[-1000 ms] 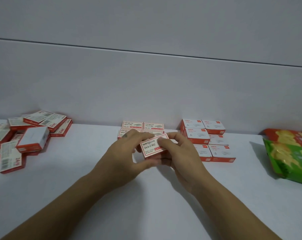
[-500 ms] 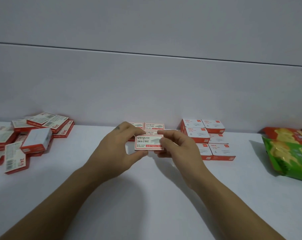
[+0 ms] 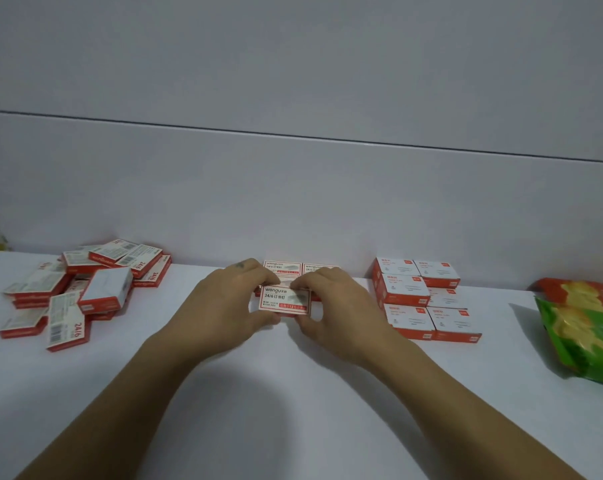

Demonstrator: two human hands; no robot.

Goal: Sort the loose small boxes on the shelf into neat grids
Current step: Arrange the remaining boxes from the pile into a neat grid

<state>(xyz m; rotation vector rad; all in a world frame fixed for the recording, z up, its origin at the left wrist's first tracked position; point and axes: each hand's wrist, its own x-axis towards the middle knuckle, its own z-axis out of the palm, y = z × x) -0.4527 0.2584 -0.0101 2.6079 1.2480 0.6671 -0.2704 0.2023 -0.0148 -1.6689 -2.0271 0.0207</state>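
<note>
While you worked mid-shelf: both hands pinched one staple box (image 3: 283,301) by its ends.
L hand (image 3: 223,303): thumb + fingers closed on box's left end.
R hand (image 3: 341,306): closed on right end.
Box spot: label up, at front of the staple grid (image 3: 282,267) by the wall; your fingers hid most of that grid.
Left side: loose pile (image 3: 85,292), jumbled, well apart.
Right side: clip-box grid (image 3: 421,299) near your R hand, partly stacked.
Far right: snack bags (image 3: 584,327) on shelf (image 3: 293,410) edge of view.
</note>
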